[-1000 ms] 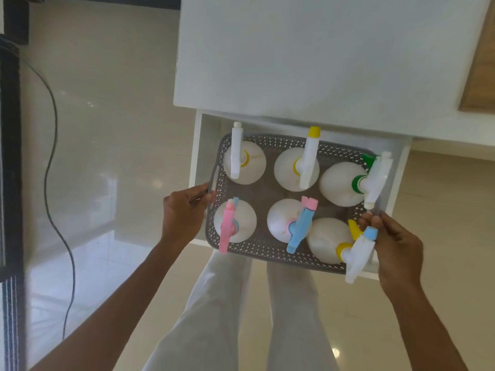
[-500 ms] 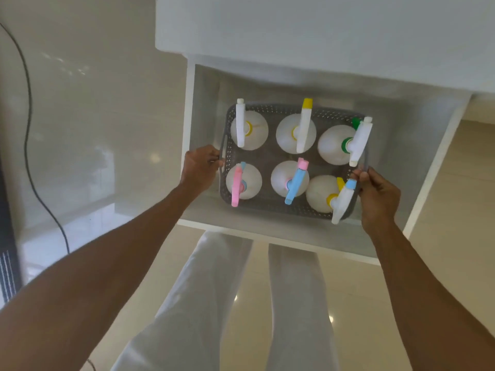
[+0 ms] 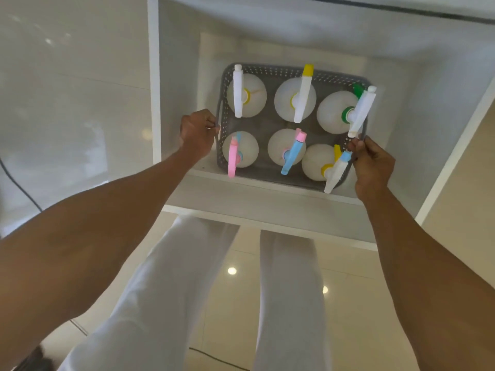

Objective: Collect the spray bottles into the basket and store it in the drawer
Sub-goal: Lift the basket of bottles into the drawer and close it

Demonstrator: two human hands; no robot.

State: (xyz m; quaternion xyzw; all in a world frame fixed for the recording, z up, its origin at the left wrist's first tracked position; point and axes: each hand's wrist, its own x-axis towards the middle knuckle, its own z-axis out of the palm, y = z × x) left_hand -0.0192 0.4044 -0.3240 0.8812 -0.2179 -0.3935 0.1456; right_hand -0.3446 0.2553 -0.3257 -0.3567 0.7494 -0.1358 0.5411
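Note:
A grey perforated basket (image 3: 270,71) sits low inside the open white drawer (image 3: 267,199). It holds several white spray bottles (image 3: 284,148) standing upright in two rows, with white, yellow, green, pink and blue triggers. My left hand (image 3: 197,132) grips the basket's left handle. My right hand (image 3: 371,162) grips the right handle, beside the bottle with the blue and yellow nozzle (image 3: 336,170).
The white cabinet top (image 3: 321,12) overhangs the drawer at the back. The drawer's side walls (image 3: 154,76) stand close to both hands. White trouser legs (image 3: 289,303) stand on the glossy tiled floor below. A dark cable (image 3: 16,180) runs at the left.
The basket has gone down from above the drawer's front into the drawer, and both hands went down with it, still on the handles. The view has come closer.

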